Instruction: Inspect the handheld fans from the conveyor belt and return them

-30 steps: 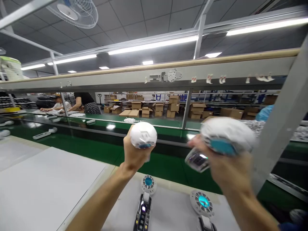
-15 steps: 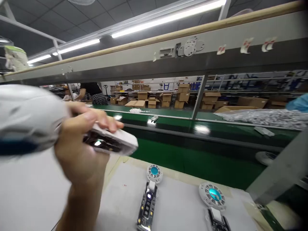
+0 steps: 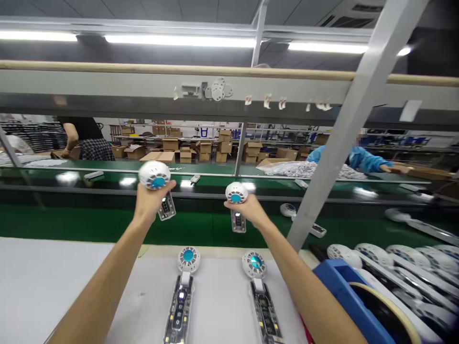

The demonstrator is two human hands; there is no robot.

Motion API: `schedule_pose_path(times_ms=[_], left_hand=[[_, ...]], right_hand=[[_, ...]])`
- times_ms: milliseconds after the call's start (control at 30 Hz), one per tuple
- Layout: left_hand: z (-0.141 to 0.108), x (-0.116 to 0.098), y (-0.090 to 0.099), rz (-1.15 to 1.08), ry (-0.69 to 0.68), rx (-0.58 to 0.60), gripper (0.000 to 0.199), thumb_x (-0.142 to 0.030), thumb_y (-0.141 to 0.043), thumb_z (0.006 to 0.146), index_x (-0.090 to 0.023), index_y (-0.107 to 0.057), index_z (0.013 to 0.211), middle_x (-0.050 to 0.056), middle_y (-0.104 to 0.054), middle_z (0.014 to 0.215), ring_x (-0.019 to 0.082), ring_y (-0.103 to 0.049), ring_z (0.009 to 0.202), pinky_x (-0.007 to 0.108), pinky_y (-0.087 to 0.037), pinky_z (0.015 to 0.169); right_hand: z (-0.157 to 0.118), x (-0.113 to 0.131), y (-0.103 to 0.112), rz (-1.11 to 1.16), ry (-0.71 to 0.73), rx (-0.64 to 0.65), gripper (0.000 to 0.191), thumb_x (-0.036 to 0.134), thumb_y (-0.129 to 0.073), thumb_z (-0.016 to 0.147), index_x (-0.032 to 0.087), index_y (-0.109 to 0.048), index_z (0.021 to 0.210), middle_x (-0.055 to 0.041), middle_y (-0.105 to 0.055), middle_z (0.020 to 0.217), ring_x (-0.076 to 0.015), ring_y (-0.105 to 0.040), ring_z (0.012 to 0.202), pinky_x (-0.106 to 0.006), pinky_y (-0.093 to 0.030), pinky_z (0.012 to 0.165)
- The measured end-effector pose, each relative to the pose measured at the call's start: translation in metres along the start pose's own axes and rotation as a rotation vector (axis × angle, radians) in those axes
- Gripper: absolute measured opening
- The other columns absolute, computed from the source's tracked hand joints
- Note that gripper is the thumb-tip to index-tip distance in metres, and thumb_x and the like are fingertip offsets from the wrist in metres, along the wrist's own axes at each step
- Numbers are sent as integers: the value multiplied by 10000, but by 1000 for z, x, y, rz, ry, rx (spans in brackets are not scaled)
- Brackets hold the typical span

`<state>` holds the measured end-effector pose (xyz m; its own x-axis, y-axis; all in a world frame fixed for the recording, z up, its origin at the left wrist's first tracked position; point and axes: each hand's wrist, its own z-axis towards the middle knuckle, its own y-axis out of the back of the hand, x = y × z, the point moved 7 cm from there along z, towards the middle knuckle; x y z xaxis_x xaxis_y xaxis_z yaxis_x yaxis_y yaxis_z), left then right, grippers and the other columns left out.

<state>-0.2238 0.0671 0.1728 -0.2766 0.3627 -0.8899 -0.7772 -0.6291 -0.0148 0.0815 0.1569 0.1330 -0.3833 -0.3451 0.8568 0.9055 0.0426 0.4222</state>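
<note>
The green belt [image 3: 211,222] runs across under both raised hands, and the white worktable [image 3: 220,306] spreads on their near side. A row of white devices [image 3: 410,258] and a blue holder [image 3: 332,279] sit to the right of the right hand; neither showed half a second ago. On the table, nearer than the hands, the left lying device [image 3: 179,306] and the right lying device [image 3: 264,306] rest apart, as before. The left hand [image 3: 147,200] is closed around one round-headed device [image 3: 154,173], the right hand [image 3: 249,210] around a second round-headed device [image 3: 236,192]; just how the fingers wrap behind the heads is hard to make out. Both held devices are over the belt, handles hanging below the heads, whereas earlier only one hand was in view, close to the camera.
</note>
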Motion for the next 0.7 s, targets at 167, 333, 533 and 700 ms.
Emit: schedule_pose_path(times_ms=[167,333,533,700], left_hand=[[11,116,-28,224,267,150,262,-283,-797,666,-104,-672,811,38,-684,714,192,-632,672,330,-502,668],[8,162,-23,497,253,195,389,-401,-690,815,-146,-620,1101,103,-701,1038,251,-656,958,393,-496,864],[9,181,-5,849,181,221,569,-451,-617,740,-108,-620,1193,251,-570,1281,475,-443,1267,537,-365,1018],[10,178,6,979,138,165,579,-417,-531,801,-82,-582,1270,278,-496,1314,472,-393,1282,576,-320,1046]], right_hand=[[16,-69,-23,-215,-228,49,239,327,-678,949,129,-674,1083,-64,-693,1100,-208,-679,989,-405,-572,874],[25,-85,-32,-436,-362,77,324,394,-624,980,151,-643,1193,-92,-650,1213,-239,-648,1078,-450,-546,932],[45,-83,3,-508,-380,16,362,371,-637,972,149,-615,1257,-116,-610,1295,-260,-617,1145,-486,-522,974],[21,-79,51,-405,-306,-133,389,363,-635,973,154,-588,1297,-120,-584,1326,-266,-606,1152,-492,-520,969]])
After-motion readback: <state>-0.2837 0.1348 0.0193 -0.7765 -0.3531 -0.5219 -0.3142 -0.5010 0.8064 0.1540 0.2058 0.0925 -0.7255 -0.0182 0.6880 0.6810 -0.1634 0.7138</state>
